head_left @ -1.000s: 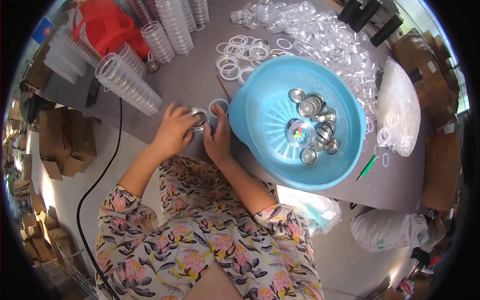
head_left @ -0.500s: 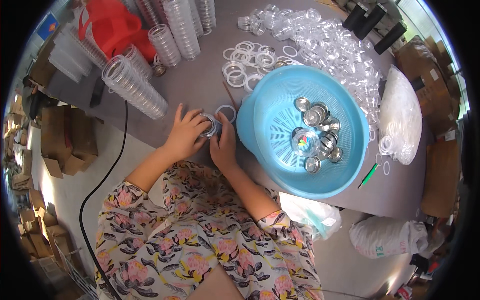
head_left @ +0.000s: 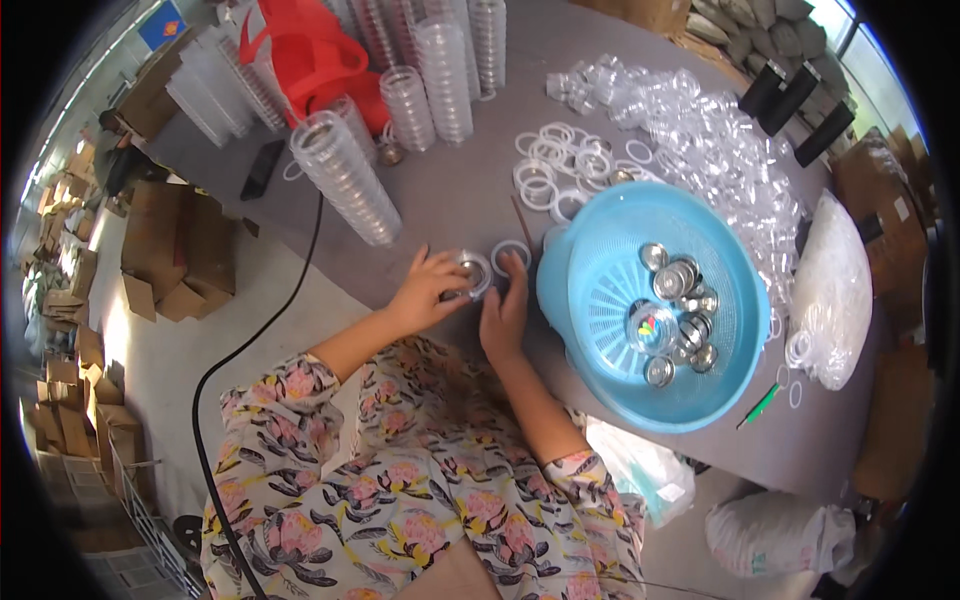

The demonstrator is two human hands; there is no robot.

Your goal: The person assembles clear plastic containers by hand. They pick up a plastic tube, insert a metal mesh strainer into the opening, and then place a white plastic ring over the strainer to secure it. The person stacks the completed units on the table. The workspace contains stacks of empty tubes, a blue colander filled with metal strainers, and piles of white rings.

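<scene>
"One long grey table (head_left: 440, 205), cartons round it. Any labels you can read?"

"Not from where I'm standing. That brown carton (head_left: 868, 185) on the right has a little white label, too small to make out. The white sack (head_left: 765, 538) below the table's right end carries coloured print, but it's blurred."

"And the blue basket (head_left: 625, 397)?"

"Sits just right of the hands, some silvery lids (head_left: 677, 280) inside. Among them is a clear round piece (head_left: 655, 326) with coloured petal shapes."

"What about the hands?"

"Left hand (head_left: 428, 292) has its fingers over a round metal piece (head_left: 478, 270) with a shiny rim, near the table's front edge. Whether the thumb pinches it, I can't tell. Right hand (head_left: 505, 312) is just beside it, thumb and forefinger spread."

"Touching anything?"

"Its forefinger rests at a thin white ring (head_left: 499, 249), flat on the table between the metal piece and the basket."
</scene>
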